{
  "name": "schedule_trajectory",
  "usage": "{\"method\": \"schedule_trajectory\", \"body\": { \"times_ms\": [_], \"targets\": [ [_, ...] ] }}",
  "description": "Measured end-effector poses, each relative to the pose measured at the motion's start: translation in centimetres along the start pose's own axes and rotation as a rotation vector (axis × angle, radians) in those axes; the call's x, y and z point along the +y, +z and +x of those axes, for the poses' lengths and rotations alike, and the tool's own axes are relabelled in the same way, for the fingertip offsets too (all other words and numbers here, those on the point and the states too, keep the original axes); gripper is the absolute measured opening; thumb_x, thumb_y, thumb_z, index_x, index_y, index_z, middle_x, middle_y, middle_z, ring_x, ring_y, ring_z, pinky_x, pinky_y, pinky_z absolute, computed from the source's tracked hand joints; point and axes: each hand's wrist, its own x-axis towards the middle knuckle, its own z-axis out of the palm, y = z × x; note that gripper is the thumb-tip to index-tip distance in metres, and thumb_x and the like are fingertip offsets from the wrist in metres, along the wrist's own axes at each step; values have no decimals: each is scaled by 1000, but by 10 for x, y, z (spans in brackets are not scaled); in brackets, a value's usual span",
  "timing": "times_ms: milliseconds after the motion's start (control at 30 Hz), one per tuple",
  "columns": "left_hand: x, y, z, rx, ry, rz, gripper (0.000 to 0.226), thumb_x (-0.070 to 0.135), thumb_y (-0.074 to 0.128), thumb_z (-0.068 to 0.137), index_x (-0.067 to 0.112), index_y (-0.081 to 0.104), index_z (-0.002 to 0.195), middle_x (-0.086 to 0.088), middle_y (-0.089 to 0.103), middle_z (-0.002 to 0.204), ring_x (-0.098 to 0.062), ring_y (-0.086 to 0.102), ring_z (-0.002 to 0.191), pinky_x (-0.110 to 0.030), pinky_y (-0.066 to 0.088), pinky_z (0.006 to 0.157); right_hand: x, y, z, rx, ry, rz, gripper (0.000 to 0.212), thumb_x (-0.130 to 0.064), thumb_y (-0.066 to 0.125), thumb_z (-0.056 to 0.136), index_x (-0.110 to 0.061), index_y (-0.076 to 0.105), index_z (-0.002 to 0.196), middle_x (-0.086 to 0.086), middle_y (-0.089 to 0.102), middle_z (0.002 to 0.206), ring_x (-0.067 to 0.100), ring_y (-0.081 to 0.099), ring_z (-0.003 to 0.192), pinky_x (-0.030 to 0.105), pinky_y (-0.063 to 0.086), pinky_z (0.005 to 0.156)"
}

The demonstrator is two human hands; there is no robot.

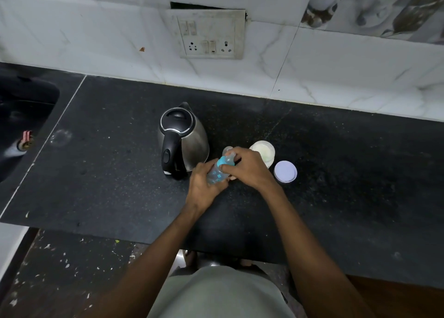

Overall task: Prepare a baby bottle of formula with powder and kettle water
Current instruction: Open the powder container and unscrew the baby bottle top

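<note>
**Cap and teat ring being worked on the bottle**

Left hand [204, 185] wraps the baby bottle [217, 173] body, tilted above the counter [336, 173]. Right hand [249, 168] curls round the blue ring/clear cap end. Likely twisting it; on or off unclear. Behind: kettle [183, 140], open powder jar [263, 153], its lid [285, 171] beside. Next needs a steady counter-twist.

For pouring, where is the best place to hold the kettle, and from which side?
Grip the kettle by its black handle, coming from the near side. The handle faces the person, the spout points toward the wall, and the steel body offers no grip.
</note>
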Motion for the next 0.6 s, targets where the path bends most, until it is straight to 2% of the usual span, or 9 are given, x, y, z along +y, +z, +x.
{"method": "schedule_trajectory", "body": {
  "times_ms": [67,167,233,333,400,467,533,600],
  "targets": [
    [3,4,-5,25,8,6,61,29,88,80,21,64,135,7,61,113,-12,61,105,-17,48,86,-3,-2,-6,-6,70,164,28,-16,83,83,-9,72,108,5,76,90,17,78,76,30,65,69],
    [10,5,-8,24,35,36,50,28,87,85,16,66,129,5,62,111,-9,61,99,-12,46,81,-7,-4,-13,-24,146,292,33,-14,84,86,-3,68,112,11,76,89,22,79,72,35,67,66],
    [9,1,-7,14,109,100,36,25,85,87,15,69,118,3,63,101,-13,62,90,-23,50,75,-7,-9,-14,-95,175,315,35,-15,83,87,-4,66,115,14,77,89,26,79,75,32,66,65],
    [7,-4,-4,-16,202,226,35,22,84,84,13,70,114,-1,64,98,-17,61,87,-40,53,77,-6,-20,-12,-258,186,267,36,-27,87,84,-10,69,109,17,78,93,28,80,80,34,66,71],
    [9,-6,-2,-30,228,248,35,21,84,83,12,70,113,-2,65,97,-18,61,87,-43,53,78,-6,-22,-9,-286,145,176,39,-36,88,82,-8,72,104,13,80,90,24,80,77,35,66,75],
    [16,-10,1,-77,185,192,35,24,86,82,15,72,113,0,67,96,-17,64,86,-40,54,75,-5,-24,-6,-223,45,8,34,-37,87,82,-9,78,100,6,80,84,17,78,71,30,63,74],
    [19,-15,3,-149,96,93,40,27,92,78,17,75,112,4,72,95,-12,70,85,-33,57,74,-6,-28,-7,-201,-108,-105,27,-24,89,80,-13,81,103,-1,77,91,6,71,76,26,54,73],
    [18,-19,3,-192,-11,-32,47,26,96,73,15,77,115,4,78,97,-9,74,88,-30,61,78,-6,-31,-5,-263,-271,-140,38,-9,88,75,-16,80,112,-1,72,106,5,66,89,18,51,78]
  ]
}}
